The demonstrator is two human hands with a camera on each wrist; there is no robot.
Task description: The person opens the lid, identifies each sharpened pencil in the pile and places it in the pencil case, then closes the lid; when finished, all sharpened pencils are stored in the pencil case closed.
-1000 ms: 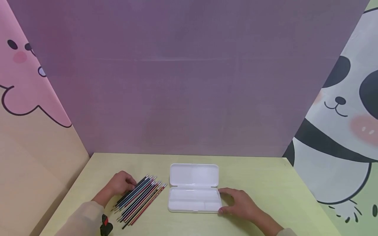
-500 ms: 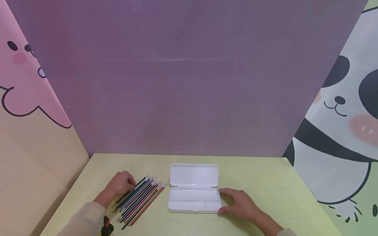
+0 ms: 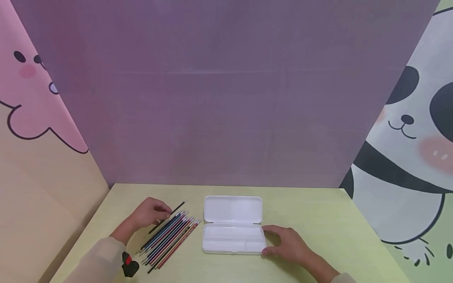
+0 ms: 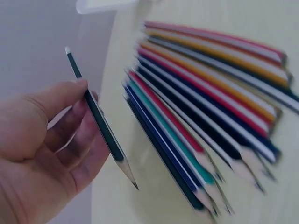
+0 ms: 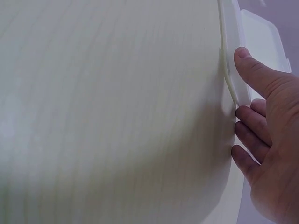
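My left hand [image 3: 150, 212] pinches a dark green pencil [image 4: 100, 119] between thumb and fingers, just above and left of the pencil pile. Its sharpened tip points toward me and its white-capped end points away. The pile of striped pencils [image 3: 170, 239] lies slanted on the table, in several colours, with their points toward me. A white plastic pencil case [image 3: 223, 232] lies open to the right of the pile, its lid [image 3: 232, 208] folded back. My right hand [image 3: 288, 245] holds the case's right end, thumb at the front corner and index finger near the hinge.
The pale wooden table [image 3: 318, 216] ends at a purple backdrop [image 3: 226, 118]. Cartoon panels stand at both sides. A black object with a red patch [image 3: 130, 267] is beside the left sleeve.
My left hand has drawn one dark pencil away from the left side of the pile, moving slightly up and right with it. My right hand and the case have stayed put.
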